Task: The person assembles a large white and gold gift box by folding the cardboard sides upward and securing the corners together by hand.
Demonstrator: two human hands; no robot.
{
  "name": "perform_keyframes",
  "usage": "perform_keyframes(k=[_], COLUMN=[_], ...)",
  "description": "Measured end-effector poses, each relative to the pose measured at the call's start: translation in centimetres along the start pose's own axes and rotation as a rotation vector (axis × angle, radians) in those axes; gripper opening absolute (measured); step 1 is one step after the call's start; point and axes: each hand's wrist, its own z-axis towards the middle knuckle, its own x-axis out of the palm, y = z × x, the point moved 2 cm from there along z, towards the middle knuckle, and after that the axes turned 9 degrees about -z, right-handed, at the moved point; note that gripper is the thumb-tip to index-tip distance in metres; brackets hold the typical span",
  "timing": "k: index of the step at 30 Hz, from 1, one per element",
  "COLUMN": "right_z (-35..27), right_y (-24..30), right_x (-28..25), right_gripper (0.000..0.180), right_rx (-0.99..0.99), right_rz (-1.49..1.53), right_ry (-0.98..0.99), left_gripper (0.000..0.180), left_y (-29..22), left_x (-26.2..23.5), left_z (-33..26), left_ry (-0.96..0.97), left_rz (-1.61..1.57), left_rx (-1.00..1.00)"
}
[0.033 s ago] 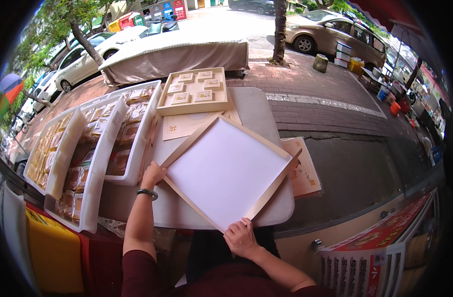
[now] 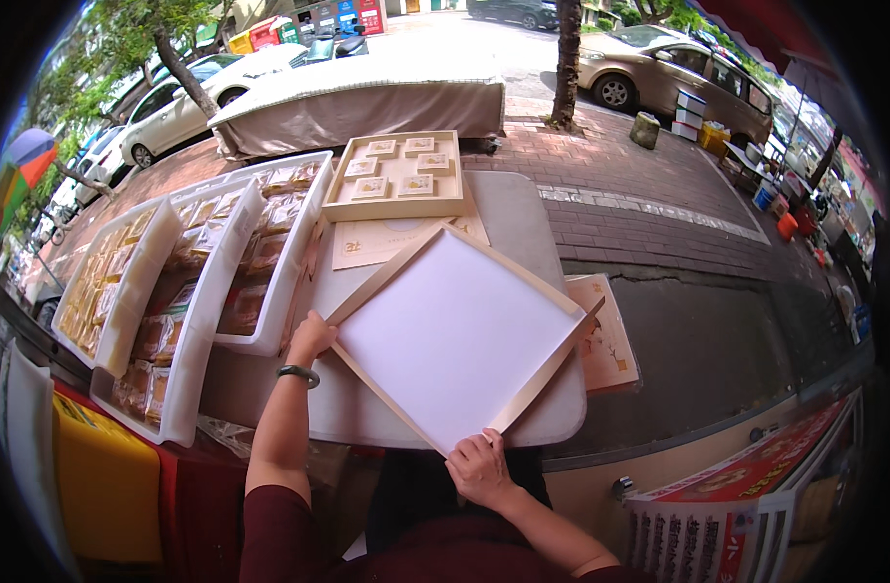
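A shallow square box, white inside with low cream sides, lies turned like a diamond over the near part of the table. My left hand is closed on its left corner, a dark bangle on the wrist. At the corner closest to me, the fingers of my right hand pinch the side wall. One wall strip pokes out past the right corner. Beyond the box sits a cream tray holding several small square cards in raised mounts. A flat printed cream sheet lies partly beneath that tray.
White plastic bins with several wrapped pastries line the left side. A printed panel in clear wrap juts out past the table's right edge. A cloth-covered stall stands ahead, and a signboard is at the lower right.
The whole view has shifted slightly, so the scene sits a little further right. Both hands keep their hold on the same corners of the box.
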Motion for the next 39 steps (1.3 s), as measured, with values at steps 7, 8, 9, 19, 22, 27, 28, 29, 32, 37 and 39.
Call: perform_keyframes(k=[7, 8, 9, 19, 22, 27, 28, 29, 32, 37, 39], right_z=[-0.1, 0.0, 0.0, 0.9, 0.9, 1.1, 1.0, 1.0, 1.2, 0.8, 0.8], right_y=[-0.2, -0.3, -0.4, 0.3, 0.3, 0.7, 0.5, 0.3, 0.5, 0.6, 0.6], right_x=[-0.3, -0.3, -0.3, -0.3, -0.3, -0.3, -0.3, -0.3, -0.1, 0.2, 0.1], right_gripper=[0.014, 0.014, 0.014, 0.014, 0.014, 0.014, 0.014, 0.014, 0.014, 0.014, 0.014], right_rx=[0.010, -0.003, -0.007, -0.004, 0.006, 0.003, 0.009, 0.013, 0.001, 0.008, 0.004], right_rz=[0.017, 0.015, 0.012, 0.034, 0.033, 0.048, 0.039, 0.030, 0.047, 0.042, 0.034], right_ry=[0.060, 0.066, 0.077, 0.099, 0.088, 0.082, 0.084, 0.086, 0.088, 0.102, 0.106], left_gripper=[0.032, 0.032, 0.032, 0.037, 0.038, 0.027, 0.025, 0.024, 0.018, 0.011, 0.013], left_y=[1.1, 0.7, 0.2, 0.6, 0.5, 0.6, -0.4, -1.3, -0.2, 0.9, 0.8], left_x=[2.3, 2.2, 2.0, 2.3, 0.7, -4.6, -4.3, -3.6, -1.6, 0.6, 1.4], left_z=[-1.0, -1.9, -2.9, -1.4, -1.1, -2.3, -3.4, -4.4, -4.5, -2.4, -1.9], left_ry=[-0.178, -0.208, -0.228, -0.228, -0.157, -0.283, -0.220, -0.156, -0.046, -0.142, -0.139], left_rz=[-0.188, -0.203, -0.214, -0.071, -0.016, 0.164, 0.241, 0.318, 0.500, 0.580, 0.645], left_rx=[0.065, 0.062, 0.059, 0.010, 0.084, 0.650, 0.768, 0.885, 0.883, 0.847, 0.835])
